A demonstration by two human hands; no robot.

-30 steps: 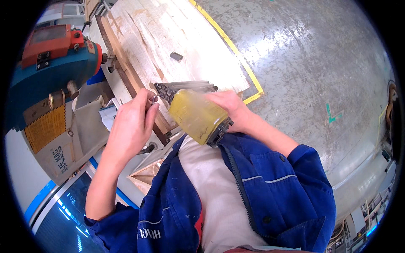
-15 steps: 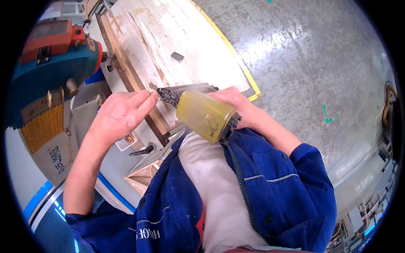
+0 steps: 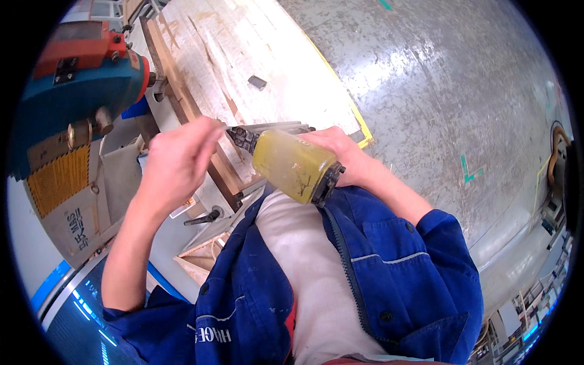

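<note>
A hand tool [image 3: 289,164] with a yellowish, cloudy body and black ends is held in front of my chest, tilted down to the right. My right hand [image 3: 333,141] grips it from behind; most of those fingers are hidden by the body. Long grey bars [image 3: 283,126] show just beyond it. My left hand [image 3: 182,155] is beside the tool's black, jagged front end, fingers drawn together at its tip. Motion smears this hand, and what its fingertips pinch, if anything, is too small to make out.
Ahead lies a worn, pale wooden board [image 3: 213,55] with a small dark block [image 3: 257,82] on it. A teal and red machine [image 3: 85,79] stands at the left. A black lever handle [image 3: 205,215] sticks out below the bench edge. Grey floor [image 3: 420,91] spreads right.
My left hand has lifted and turned slightly, its fingers rising beside the tool's black front end. The tool and my right hand have barely moved.
</note>
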